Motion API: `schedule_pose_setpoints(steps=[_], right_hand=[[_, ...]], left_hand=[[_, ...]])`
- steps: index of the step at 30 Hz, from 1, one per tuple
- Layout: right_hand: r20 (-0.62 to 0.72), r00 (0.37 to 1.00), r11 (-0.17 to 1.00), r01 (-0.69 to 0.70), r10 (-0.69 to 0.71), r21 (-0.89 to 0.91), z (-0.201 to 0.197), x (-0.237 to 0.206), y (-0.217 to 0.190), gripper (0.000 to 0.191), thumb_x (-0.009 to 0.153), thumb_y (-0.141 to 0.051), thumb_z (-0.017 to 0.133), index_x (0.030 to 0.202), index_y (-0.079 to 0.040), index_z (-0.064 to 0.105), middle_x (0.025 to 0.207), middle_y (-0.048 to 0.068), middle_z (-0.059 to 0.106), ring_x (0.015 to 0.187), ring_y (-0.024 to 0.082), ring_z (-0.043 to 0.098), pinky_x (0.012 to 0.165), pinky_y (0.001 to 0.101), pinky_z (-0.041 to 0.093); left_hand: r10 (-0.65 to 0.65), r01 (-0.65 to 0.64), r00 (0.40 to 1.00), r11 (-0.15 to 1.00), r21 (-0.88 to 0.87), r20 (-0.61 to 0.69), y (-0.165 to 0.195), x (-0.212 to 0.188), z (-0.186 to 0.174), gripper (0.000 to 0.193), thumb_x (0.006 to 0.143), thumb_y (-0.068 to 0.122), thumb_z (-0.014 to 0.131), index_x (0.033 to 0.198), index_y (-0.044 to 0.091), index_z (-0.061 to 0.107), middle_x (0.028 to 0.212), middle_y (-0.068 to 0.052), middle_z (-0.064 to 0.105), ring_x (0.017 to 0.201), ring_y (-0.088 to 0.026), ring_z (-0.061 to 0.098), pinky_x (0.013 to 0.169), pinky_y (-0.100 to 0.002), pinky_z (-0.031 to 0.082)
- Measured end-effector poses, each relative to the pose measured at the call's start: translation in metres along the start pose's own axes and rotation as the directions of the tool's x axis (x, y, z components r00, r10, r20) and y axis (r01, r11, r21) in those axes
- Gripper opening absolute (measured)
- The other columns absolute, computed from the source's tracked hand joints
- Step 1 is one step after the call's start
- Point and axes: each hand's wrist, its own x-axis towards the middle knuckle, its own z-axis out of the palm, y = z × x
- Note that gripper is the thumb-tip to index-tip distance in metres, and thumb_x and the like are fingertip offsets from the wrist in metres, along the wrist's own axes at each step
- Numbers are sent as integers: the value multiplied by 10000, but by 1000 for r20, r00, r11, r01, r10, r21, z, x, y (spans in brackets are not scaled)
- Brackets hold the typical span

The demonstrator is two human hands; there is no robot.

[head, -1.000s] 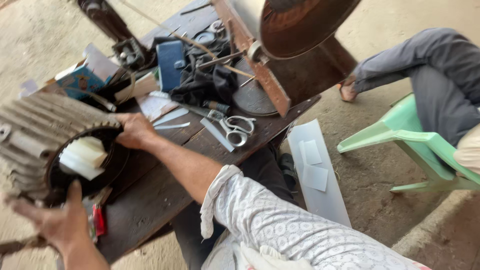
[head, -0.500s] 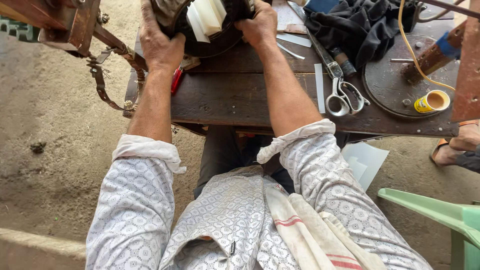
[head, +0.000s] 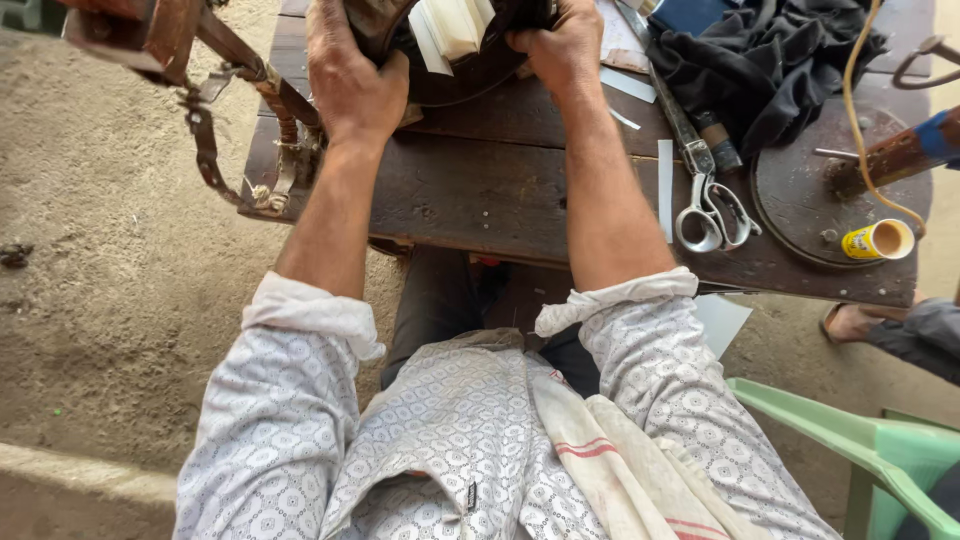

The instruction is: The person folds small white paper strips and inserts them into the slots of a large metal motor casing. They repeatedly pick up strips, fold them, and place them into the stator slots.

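Note:
Both hands grip a round dark metal motor housing [head: 455, 85] at the top edge of the head view, resting on a dark wooden workbench [head: 500, 190]. My left hand [head: 350, 85] clasps its left rim. My right hand [head: 560, 50] clasps its right rim. White paper strips [head: 450, 25] stick out of the housing's opening between the two hands. Most of the housing is cut off by the frame's top.
Scissors [head: 710, 210] and a white strip [head: 665, 190] lie right of my right forearm. A black cloth [head: 770, 70], a round metal plate [head: 830, 200] and a small yellow tin [head: 878, 240] sit further right. A rusty vise with chain [head: 230, 120] hangs at the bench's left. A green plastic chair [head: 860, 450] and another person's foot [head: 850, 322] are at the right.
The view has tilted from looking across the bench to looking straight down. Both hands have closed onto the housing's rims; earlier the right hand reached across its face.

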Motion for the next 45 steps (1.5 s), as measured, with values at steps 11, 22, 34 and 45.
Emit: schedule_pose_setpoints(steps=[11, 22, 34, 45], right_hand=[[-23, 999, 996, -41, 43, 80, -21, -49, 0, 219, 779, 91, 832, 935, -55, 786, 853, 66, 802, 691, 159, 781, 510, 313, 644], [-31, 996, 973, 74, -82, -218, -71, -150, -35, 223, 796, 56, 872, 968, -74, 817, 947, 62, 801, 823, 149, 768, 712, 302, 649], [-12, 985, 953, 166, -175, -254, -105, -198, -27, 224, 942, -25, 803, 1127, -47, 679, 1050, 69, 742, 987, 145, 728, 884, 313, 622], [101, 857, 534, 402, -505, -744, -42, -248, -47, 1132, 686, -527, 931, 1499, -49, 305, 1366, 221, 461, 1244, 389, 560, 941, 470, 597]], left_hand=[[47, -46, 999, 995, -89, 5, 16, -44, -23, 929, 798, 118, 851, 1572, 68, 339, 1363, -204, 589, 1239, -354, 657, 1050, -418, 613], [12, 3, 996, 987, -162, 93, 78, -113, -74, 1134, 778, 120, 875, 1663, 185, 168, 1593, -246, 439, 1453, -404, 525, 1201, -433, 535], [73, -33, 985, 970, -242, 157, 101, -144, -101, 1132, 828, 180, 934, 1637, 214, 143, 1665, -239, 338, 1510, -379, 437, 1243, -458, 528], [118, -57, 983, 925, -376, 140, 100, -146, -108, 828, 1092, 535, 749, 1640, 147, 263, 1657, -156, 401, 1575, -331, 383, 1273, -450, 443]])
